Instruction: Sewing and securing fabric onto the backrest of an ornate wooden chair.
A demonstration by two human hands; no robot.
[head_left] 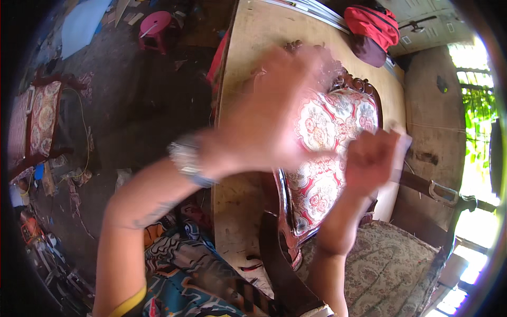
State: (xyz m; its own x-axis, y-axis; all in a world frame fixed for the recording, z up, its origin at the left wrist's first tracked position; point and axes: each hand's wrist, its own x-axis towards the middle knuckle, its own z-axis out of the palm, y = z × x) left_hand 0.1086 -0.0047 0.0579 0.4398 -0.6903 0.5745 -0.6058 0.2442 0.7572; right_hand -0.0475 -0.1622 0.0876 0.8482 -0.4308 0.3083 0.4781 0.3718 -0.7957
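Observation:
A carved dark wooden chair back (317, 195) with red and cream floral upholstery lies on a plywood table. My left hand (274, 105), with a metal watch on its wrist, is raised in front of its upper left part. Motion smears the fingers of that hand and hides what they do. Over the right side of the floral panel, my right hand (372, 158) is curled closed, also blurred. A pale smudge shows at its outer edge, too unclear to name.
The plywood table (240, 47) carries a red and maroon bag (372, 31) and long pale strips. A worn floral seat (385, 259) with wooden arms stands at the lower right. Leftward on the floor are a pink stool (155, 26), another upholstered frame (45, 119) and scattered tools.

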